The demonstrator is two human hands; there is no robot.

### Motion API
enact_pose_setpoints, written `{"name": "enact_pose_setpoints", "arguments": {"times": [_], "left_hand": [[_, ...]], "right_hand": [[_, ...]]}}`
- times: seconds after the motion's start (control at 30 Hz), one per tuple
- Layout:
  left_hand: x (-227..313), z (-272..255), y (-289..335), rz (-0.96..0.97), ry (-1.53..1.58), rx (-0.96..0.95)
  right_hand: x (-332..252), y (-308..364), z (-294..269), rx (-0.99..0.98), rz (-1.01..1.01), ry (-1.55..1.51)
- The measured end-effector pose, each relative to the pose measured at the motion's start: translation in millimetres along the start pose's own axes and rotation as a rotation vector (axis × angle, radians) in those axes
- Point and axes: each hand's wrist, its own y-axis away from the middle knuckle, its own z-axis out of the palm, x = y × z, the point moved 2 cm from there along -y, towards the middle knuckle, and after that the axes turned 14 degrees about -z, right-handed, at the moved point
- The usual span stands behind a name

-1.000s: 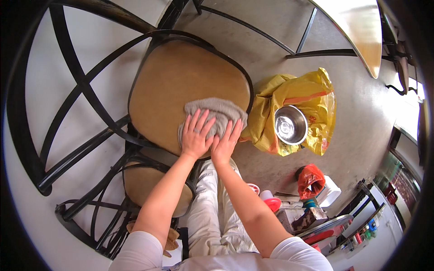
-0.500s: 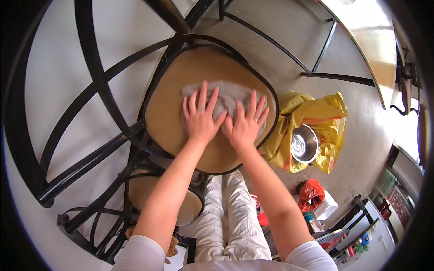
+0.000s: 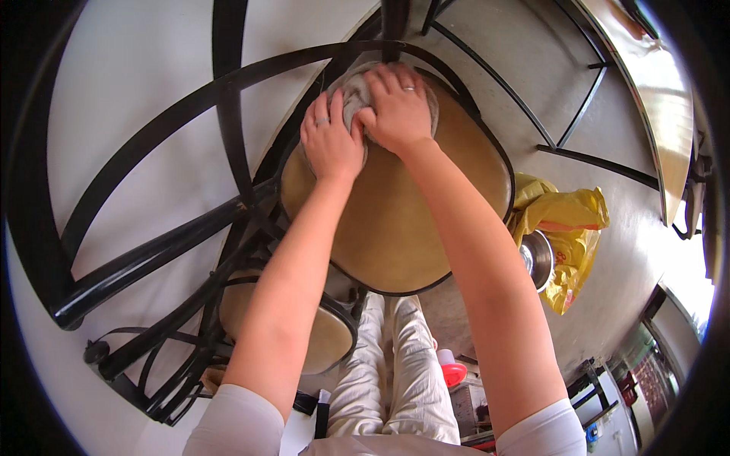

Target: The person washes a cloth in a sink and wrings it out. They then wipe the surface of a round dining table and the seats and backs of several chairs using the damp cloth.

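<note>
A grey cloth [image 3: 356,93] lies bunched on the far left part of a tan chair seat [image 3: 395,220] with a black rim. My left hand [image 3: 333,140] bears down on the cloth's near left side, its fingers curved over it and slightly apart. Beside it, my right hand [image 3: 399,110] covers the cloth's right side, fingers bent over the fabric and a little blurred. The two thumbs come close together over the cloth. Part of the cloth is hidden under both palms. The chair's black curved back frame [image 3: 152,121] rises to the left.
Right of the seat, a yellow plastic bag [image 3: 566,213] stands with a metal bowl [image 3: 537,260] at it. A table [image 3: 646,99] with black legs is at the far right. A second tan seat [image 3: 331,342] is at lower left, near my legs. A white wall borders the left.
Both hands have pushed the cloth from the seat's middle to its far left edge. The cloth looks more bunched. The view has shifted, so the chair sits farther right.
</note>
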Motion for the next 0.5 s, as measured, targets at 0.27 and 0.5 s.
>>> {"name": "enact_pose_setpoints", "arguments": {"times": [0.27,0.5], "left_hand": [[-37,-34,93,-0.255,-0.184,0.081],[-48,-43,176,-0.432,0.064,0.136]], "right_hand": [[-69,6,20,-0.311,-0.418,-0.209],[-120,47,10,-0.366,-0.589,-0.365]]}}
